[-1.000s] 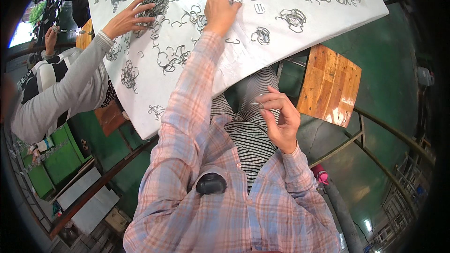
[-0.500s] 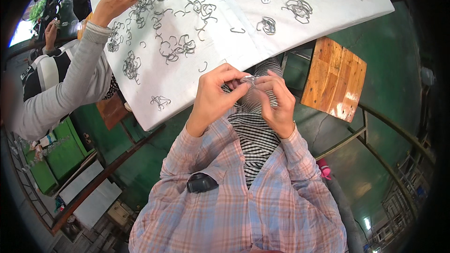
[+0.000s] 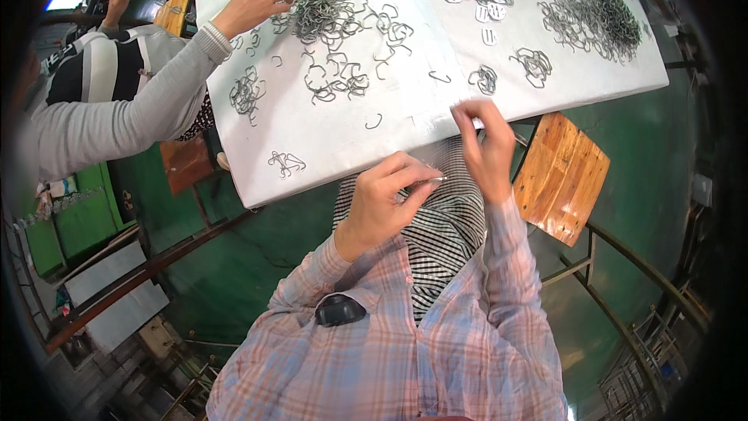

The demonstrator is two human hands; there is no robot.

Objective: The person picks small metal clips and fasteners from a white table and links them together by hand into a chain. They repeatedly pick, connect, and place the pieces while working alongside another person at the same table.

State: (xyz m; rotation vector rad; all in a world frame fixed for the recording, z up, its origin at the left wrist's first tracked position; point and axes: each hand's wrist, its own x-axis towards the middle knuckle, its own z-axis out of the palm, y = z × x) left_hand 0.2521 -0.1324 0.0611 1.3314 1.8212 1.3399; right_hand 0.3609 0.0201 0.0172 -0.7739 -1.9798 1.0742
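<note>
My left hand (image 3: pixel 388 196) is in front of the near table edge, thumb and forefinger pinched on a small shiny metal piece (image 3: pixel 439 179); its exact shape is mostly hidden. My right hand (image 3: pixel 489 152) is raised at the table's near edge, apart from the left, with fingertips smeared by motion. Whether they hold anything cannot be made out. Beyond it on the white tabletop (image 3: pixel 312 144) lie a small cluster of bent wire rings (image 3: pixel 484 79), another cluster of rings (image 3: pixel 533 67) and a single wire hook (image 3: pixel 440 76).
Slotted metal slide buckles (image 3: pixel 488 35) lie at the far middle, with a dense wire-ring heap (image 3: pixel 608 22) to the right. At left a co-worker's hand (image 3: pixel 253 8) reaches into another ring pile (image 3: pixel 319 12). A wooden stool (image 3: pixel 562 179) stands right of my knees.
My hands, together half a second ago, have separated. The right has moved up and right to the table edge; the left is lower, with the metal piece. The view has shifted.
</note>
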